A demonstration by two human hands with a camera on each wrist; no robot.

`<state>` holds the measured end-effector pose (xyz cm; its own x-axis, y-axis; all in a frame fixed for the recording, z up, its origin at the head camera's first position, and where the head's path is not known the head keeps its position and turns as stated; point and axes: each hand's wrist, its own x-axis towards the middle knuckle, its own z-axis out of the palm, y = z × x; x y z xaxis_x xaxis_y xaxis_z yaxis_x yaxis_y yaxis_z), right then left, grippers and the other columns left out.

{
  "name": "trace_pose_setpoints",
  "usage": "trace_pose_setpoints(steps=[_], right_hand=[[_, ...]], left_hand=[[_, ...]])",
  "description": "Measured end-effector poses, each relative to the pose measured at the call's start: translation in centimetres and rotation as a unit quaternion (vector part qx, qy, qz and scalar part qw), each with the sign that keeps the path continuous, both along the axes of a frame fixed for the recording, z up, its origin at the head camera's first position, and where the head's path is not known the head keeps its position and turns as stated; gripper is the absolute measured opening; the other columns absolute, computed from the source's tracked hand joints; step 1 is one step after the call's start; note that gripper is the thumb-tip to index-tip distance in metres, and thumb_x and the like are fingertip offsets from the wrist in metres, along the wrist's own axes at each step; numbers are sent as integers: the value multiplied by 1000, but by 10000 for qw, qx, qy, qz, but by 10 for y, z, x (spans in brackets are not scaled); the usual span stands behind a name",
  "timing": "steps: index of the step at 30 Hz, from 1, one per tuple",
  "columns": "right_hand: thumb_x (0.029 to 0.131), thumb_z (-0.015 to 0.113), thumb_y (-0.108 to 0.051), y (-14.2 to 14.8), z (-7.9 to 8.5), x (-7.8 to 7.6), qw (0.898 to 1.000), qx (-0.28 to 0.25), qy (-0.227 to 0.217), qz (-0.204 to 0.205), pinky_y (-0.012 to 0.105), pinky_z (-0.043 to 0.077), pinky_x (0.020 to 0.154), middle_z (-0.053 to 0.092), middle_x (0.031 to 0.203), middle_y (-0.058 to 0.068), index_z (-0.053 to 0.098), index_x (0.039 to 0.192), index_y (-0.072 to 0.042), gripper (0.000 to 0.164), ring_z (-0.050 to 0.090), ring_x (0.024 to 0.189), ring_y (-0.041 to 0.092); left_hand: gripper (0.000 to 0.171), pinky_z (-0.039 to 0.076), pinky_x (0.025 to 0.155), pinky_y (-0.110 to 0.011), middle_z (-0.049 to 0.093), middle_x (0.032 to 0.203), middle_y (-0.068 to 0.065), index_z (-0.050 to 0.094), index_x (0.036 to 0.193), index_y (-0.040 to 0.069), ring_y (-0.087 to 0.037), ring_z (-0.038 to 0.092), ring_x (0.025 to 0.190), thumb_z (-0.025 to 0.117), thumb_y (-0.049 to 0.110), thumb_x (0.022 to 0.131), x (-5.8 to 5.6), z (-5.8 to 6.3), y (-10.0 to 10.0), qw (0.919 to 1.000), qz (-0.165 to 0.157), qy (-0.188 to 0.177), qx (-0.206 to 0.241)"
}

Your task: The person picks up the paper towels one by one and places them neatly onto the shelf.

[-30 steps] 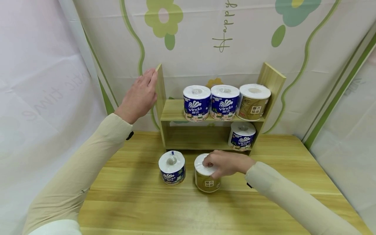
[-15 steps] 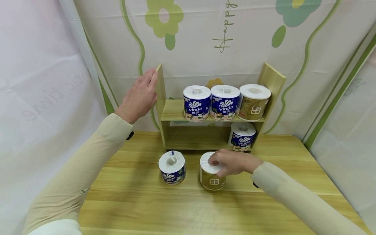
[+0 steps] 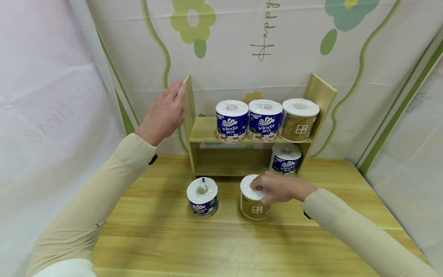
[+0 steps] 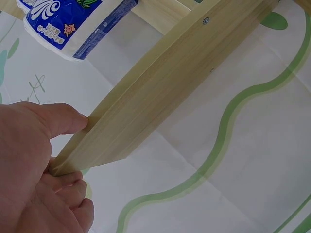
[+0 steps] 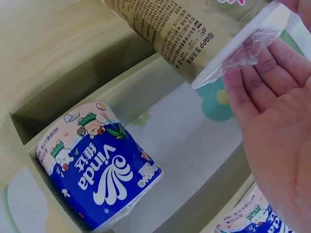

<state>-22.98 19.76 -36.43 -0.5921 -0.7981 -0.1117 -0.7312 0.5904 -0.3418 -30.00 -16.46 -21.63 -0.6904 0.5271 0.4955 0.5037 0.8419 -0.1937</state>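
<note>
My left hand (image 3: pixel 162 113) holds the top of the wooden shelf's left side panel (image 4: pixel 126 107), thumb on one face and fingers curled at the other in the left wrist view. With my right hand (image 3: pixel 282 187) I grip a gold-wrapped toilet paper roll (image 3: pixel 248 207) by its white top, fingers at the core hole. In the right wrist view that gold roll (image 5: pixel 180 34) is tilted in the picture, with crinkled clear film under my fingers (image 5: pixel 243 87). Left of it, a blue Vinda toilet paper roll (image 3: pixel 205 207) stands upright on the table.
The shelf's upper board (image 3: pixel 202 130) carries two blue rolls (image 3: pixel 232 127) and a gold roll (image 3: pixel 297 127) at the right. Another blue roll (image 3: pixel 284 163) stands at the right end of the lower level. Printed cloth (image 3: pixel 221 57) hangs behind the wooden table (image 3: pixel 194 246).
My right hand has carried the gold roll to the right and a little toward the shelf. The left hand and the other rolls have stayed put.
</note>
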Motion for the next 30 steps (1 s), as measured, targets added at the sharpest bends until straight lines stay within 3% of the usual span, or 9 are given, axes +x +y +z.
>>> trace_pose_setpoints(steps=[15, 30], right_hand=[[78, 74, -6, 10, 7, -1, 9999, -84, -25, -74, 16, 32, 59, 37, 72, -9, 51, 79, -10, 24, 35, 65, 1], [77, 76, -6, 19, 15, -1, 9989, -227, 406, 29, 18, 34, 62, 39, 73, -8, 53, 81, -12, 24, 38, 69, 2]], left_hand=[[62, 33, 129, -58, 31, 166, -33, 26, 157, -16, -45, 30, 159, 49, 3, 103, 0, 1, 0, 9999, 69, -129, -38], [61, 32, 129, -58, 32, 166, -34, 27, 157, -16, -45, 30, 159, 50, 3, 104, 0, 1, 0, 9999, 63, -118, -46]])
